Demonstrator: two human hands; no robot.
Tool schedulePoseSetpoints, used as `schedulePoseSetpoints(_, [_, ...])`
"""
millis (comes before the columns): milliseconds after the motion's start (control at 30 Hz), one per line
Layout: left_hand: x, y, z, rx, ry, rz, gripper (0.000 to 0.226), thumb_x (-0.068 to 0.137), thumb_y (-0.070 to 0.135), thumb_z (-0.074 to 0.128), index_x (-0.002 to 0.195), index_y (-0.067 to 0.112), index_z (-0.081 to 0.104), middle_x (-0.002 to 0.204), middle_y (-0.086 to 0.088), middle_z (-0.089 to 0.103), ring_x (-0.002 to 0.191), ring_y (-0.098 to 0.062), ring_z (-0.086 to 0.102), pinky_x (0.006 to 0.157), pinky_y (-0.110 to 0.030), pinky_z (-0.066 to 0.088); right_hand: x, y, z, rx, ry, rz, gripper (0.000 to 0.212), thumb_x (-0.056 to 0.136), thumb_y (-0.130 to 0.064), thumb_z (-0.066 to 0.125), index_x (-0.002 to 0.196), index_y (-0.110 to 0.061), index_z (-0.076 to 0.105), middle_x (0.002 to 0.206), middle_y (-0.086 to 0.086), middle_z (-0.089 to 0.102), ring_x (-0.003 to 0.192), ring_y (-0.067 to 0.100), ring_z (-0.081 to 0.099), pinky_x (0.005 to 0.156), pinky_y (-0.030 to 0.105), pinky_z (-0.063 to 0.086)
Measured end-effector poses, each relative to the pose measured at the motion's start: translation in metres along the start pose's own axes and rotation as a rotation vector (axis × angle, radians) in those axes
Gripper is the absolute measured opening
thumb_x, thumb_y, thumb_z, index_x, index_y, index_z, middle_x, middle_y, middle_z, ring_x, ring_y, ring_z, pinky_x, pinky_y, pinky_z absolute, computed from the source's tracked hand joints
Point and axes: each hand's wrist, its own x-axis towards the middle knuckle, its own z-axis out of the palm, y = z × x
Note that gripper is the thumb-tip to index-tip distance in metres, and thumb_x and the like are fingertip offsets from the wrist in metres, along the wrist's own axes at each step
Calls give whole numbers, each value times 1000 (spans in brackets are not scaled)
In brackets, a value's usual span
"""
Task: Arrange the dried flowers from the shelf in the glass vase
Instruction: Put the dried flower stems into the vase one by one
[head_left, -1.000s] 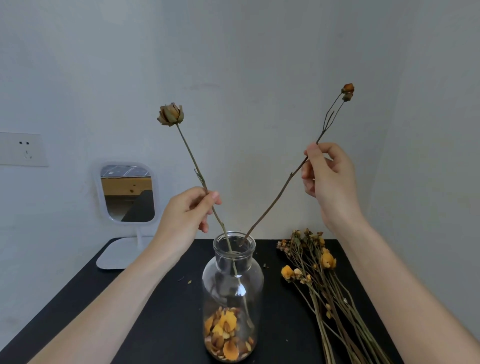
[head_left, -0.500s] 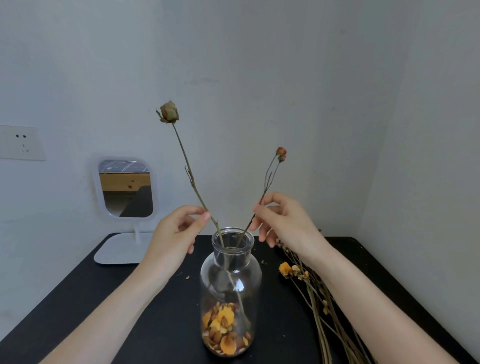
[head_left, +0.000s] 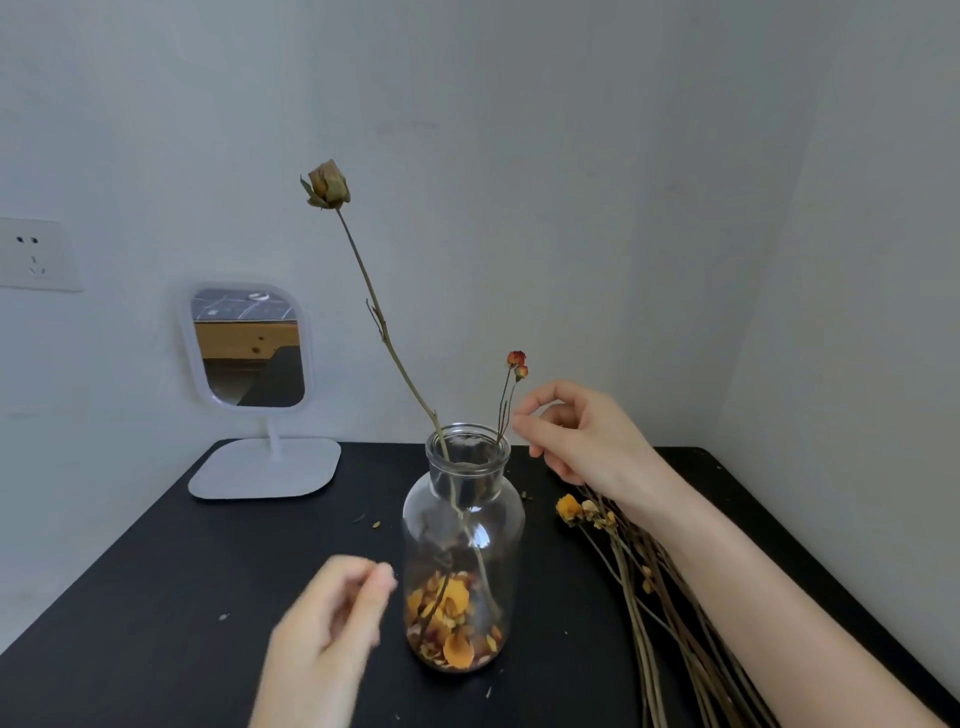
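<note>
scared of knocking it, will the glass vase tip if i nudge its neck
Probably slides rather than tips: the glass vase has a wide body with petals at its base. The thin dried rose leaning left likely adds little pull.

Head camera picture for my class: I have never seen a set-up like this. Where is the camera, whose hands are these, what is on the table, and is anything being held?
There is no machine here. A person wears one wide-angle camera on the head, looking forward and down, so both arms reach in from the bottom edge. On the black table stands a glass vase with loose petals at its bottom. Two stems stand in it: a tall dried rose and a short stem with red buds. Right of the vase lies a bundle of dried flowers; at the back left stands a small white mirror. The left hand, blurred, is low beside the vase and holds nothing. The right hand has its fingertips beside the short stem; whether they touch it, I cannot tell.
</note>
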Motion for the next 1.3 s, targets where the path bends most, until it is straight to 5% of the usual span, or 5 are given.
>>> schedulePoseSetpoints(233, [-26, 11, 81, 184, -533, 49, 10, 86, 36, 58, 77, 31, 58, 58, 6, 54, 53, -1, 47, 59, -10, 38, -25, 54, -51, -111, 164, 190, 6, 90, -20, 57, 93, -16, 61, 64, -1, 61, 41, 4, 46, 38, 15, 35])
schedulePoseSetpoints(567, [30, -16, 200, 294, -449, -149, 16, 90, 35, 55, 94, 20, 56, 80, 3, 58, 76, -13, 57, 69, -28, 47, -68, 147, -96, -518, 62, 480, 6, 88, -28, 60, 91, -23, 57, 71, -4, 65, 59, 1, 58, 52, 14, 39])
schedulePoseSetpoints(900, [40, -23, 223, 508, -456, -291, 22, 85, 38, 62, 70, 23, 58, 71, 6, 57, 71, -13, 57, 60, -27, 42, -55, 159, -68, -741, -85, 503, 17, 83, -39, 64, 79, -25, 57, 80, -4, 62, 74, 12, 62, 71, 30, 53])
schedulePoseSetpoints(1167, [46, -30, 226, 377, -463, -386, 27, 82, 31, 66, 65, 10, 63, 66, -2, 58, 64, -14, 56, 64, -30, 46, -55, 157, -73, -625, -29, 536, 15, 88, -30, 58, 80, -20, 65, 79, 2, 68, 77, 16, 66, 79, 35, 55])
schedulePoseSetpoints(1300, [47, -30, 226, 329, -467, -393, 28, 83, 30, 65, 64, 10, 61, 66, -3, 55, 63, -15, 53, 63, -28, 43, -60, 150, -86, -520, 24, 497, 17, 90, -28, 56, 76, -21, 63, 65, -1, 64, 63, 10, 62, 66, 23, 51])
